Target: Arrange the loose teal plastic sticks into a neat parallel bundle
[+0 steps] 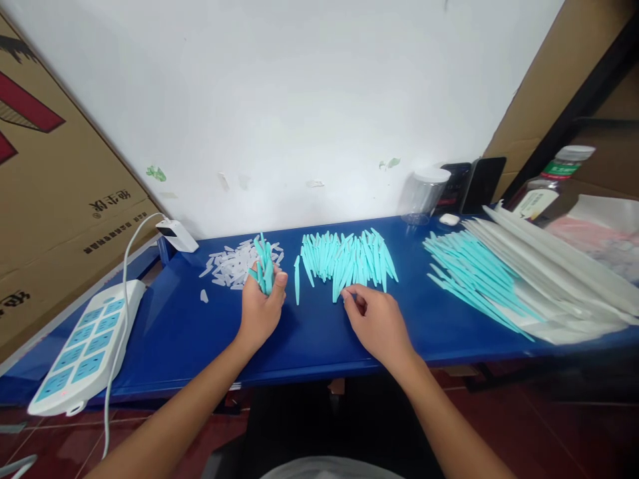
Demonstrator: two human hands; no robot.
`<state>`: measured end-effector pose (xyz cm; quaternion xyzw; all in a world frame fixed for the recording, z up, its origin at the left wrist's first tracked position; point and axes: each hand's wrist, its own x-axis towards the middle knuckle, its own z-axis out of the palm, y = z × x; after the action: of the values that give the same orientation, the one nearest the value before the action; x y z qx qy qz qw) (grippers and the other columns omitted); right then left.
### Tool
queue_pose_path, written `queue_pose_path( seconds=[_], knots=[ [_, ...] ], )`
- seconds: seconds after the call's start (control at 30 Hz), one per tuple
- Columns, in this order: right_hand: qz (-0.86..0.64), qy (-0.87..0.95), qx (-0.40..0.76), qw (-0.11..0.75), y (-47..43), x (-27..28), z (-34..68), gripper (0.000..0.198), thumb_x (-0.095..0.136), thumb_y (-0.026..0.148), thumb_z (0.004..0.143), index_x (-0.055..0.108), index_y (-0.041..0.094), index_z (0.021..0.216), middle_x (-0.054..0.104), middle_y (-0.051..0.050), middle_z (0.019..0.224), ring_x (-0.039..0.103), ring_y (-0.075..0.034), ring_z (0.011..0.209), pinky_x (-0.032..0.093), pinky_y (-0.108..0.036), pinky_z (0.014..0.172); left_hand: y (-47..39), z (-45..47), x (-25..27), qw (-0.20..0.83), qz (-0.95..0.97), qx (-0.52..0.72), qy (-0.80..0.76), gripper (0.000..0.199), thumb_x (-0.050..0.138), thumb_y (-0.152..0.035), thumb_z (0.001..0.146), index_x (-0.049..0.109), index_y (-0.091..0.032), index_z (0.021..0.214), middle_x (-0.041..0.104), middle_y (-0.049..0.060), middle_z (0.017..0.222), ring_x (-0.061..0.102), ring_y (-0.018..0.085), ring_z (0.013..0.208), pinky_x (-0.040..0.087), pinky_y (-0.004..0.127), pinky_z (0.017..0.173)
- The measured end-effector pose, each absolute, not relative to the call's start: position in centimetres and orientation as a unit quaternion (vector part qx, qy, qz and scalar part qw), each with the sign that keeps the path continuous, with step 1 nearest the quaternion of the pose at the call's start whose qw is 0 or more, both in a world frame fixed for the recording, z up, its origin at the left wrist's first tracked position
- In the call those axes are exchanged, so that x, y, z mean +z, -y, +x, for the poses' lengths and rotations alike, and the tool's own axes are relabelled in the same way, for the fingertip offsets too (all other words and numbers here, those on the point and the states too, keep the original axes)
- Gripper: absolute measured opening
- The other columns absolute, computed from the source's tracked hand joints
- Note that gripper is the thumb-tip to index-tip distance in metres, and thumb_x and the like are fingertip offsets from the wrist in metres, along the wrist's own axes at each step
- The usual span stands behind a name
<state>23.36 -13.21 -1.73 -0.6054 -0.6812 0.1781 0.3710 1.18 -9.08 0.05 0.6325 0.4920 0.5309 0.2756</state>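
Observation:
My left hand (pixel 262 306) is closed around a small bunch of slim turquoise plastic pieces (pixel 265 263), knife-like in shape, their tips pointing up and away. Just behind it lies a loose heap of small translucent white plastic pieces (pixel 232 263). To the right, a broad row of the same turquoise pieces (pixel 344 256) is spread on the blue table, with a single turquoise piece (pixel 297 279) apart at its left. My right hand (pixel 374 319) pinches thumb and forefinger together at the row's near edge, beside a turquoise tip; what is between the fingertips is too small to tell.
More turquoise pieces (pixel 469 279) lie at the right beside long white wrapped bundles (pixel 559 259). Along the wall stand a clear jar (pixel 422 196), dark phones (pixel 482 186) and a bottle (pixel 544 183). A power strip (pixel 90 346) and cable (pixel 124 286) occupy the left edge, near a cardboard box (pixel 60 166).

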Motion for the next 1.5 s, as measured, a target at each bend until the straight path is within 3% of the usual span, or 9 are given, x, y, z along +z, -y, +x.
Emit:
queue_pose_path(
  seconds=[0.1,0.2,0.33,0.47,0.63,1.0,1.17,1.37,1.5],
  knots=[
    [-0.607,0.682,0.184,0.365,13.2,-1.7,23.4,0.032,0.049,0.037,0.104,0.072,0.023,0.086,0.058,0.001,0.059,0.049,-0.016,0.052,0.027,-0.027,0.053,9.1,1.1,-0.7,0.3,0.614,0.518,-0.515,0.044,0.059,-0.052,0.098,0.04,-0.024,0.07,0.038,-0.007,0.054,0.042,0.011,0.046,0.039,0.025,0.047],
    [-0.607,0.681,0.18,0.367,13.1,-1.8,23.3,0.031,0.049,0.037,0.104,0.072,0.023,0.087,0.057,0.001,0.058,0.048,-0.016,0.052,0.027,-0.027,0.053,8.9,0.6,-1.2,0.311,0.598,0.49,-0.553,0.048,0.059,-0.053,0.097,0.036,-0.025,0.066,0.035,-0.007,0.051,0.039,0.011,0.044,0.038,0.026,0.046],
    [-0.607,0.682,0.177,0.368,13.1,-1.8,23.3,0.031,0.05,0.036,0.103,0.072,0.022,0.087,0.057,0.002,0.059,0.049,-0.015,0.053,0.028,-0.027,0.054,7.2,-0.1,-0.7,0.214,0.625,0.397,-0.637,0.045,0.059,-0.052,0.093,0.041,-0.023,0.064,0.046,-0.004,0.054,0.048,0.014,0.051,0.039,0.027,0.052],
    [-0.61,0.681,0.168,0.37,13.2,-1.8,23.3,0.03,0.051,0.035,0.103,0.072,0.022,0.086,0.058,0.001,0.06,0.049,-0.015,0.053,0.027,-0.028,0.055,4.9,0.3,0.6,0.125,0.691,0.197,-0.684,0.037,0.059,-0.057,0.092,0.061,-0.021,0.085,0.069,0.006,0.077,0.067,0.025,0.072,0.044,0.031,0.061],
    [-0.609,0.677,0.168,0.377,13.2,-1.7,23.4,0.03,0.051,0.034,0.102,0.073,0.023,0.086,0.058,0.001,0.059,0.049,-0.016,0.053,0.025,-0.029,0.055,3.5,1.8,1.3,0.033,0.724,0.029,-0.689,0.042,0.05,-0.055,0.097,0.065,-0.016,0.103,0.074,0.021,0.102,0.073,0.037,0.095,0.051,0.038,0.071],
    [-0.606,0.675,0.181,0.38,13.0,-1.7,23.4,0.029,0.051,0.033,0.102,0.073,0.023,0.086,0.058,0.002,0.058,0.05,-0.016,0.053,0.026,-0.029,0.054,2.6,1.4,1.9,0.052,0.703,0.0,-0.71,0.033,0.057,-0.044,0.091,0.069,-0.014,0.102,0.076,0.024,0.107,0.072,0.04,0.104,0.054,0.041,0.083],
    [-0.602,0.676,0.18,0.383,13.0,-1.6,23.4,0.029,0.05,0.032,0.103,0.075,0.022,0.091,0.059,0.001,0.059,0.052,-0.016,0.054,0.026,-0.029,0.054,1.7,1.7,2.2,0.075,0.695,0.051,-0.713,0.036,0.043,-0.04,0.098,0.063,-0.014,0.111,0.076,0.021,0.107,0.073,0.035,0.101,0.052,0.038,0.079],
    [-0.605,0.673,0.172,0.388,12.9,-1.8,23.4,0.028,0.051,0.031,0.102,0.076,0.022,0.092,0.062,0.001,0.061,0.055,-0.017,0.056,0.027,-0.029,0.056,0.3,2.3,2.0,0.149,0.687,0.074,-0.708,0.028,0.045,-0.033,0.098,0.059,-0.014,0.111,0.078,0.009,0.079,0.075,0.024,0.074,0.049,0.029,0.064],
    [-0.605,0.673,0.173,0.388,12.8,-1.8,23.4,0.027,0.052,0.03,0.102,0.076,0.023,0.091,0.061,0.001,0.06,0.054,-0.017,0.055,0.027,-0.029,0.056,-0.1,2.8,1.6,0.128,0.684,0.073,-0.715,0.031,0.047,-0.034,0.097,0.06,-0.012,0.114,0.08,0.017,0.093,0.076,0.028,0.084,0.05,0.031,0.066]
  ],
)
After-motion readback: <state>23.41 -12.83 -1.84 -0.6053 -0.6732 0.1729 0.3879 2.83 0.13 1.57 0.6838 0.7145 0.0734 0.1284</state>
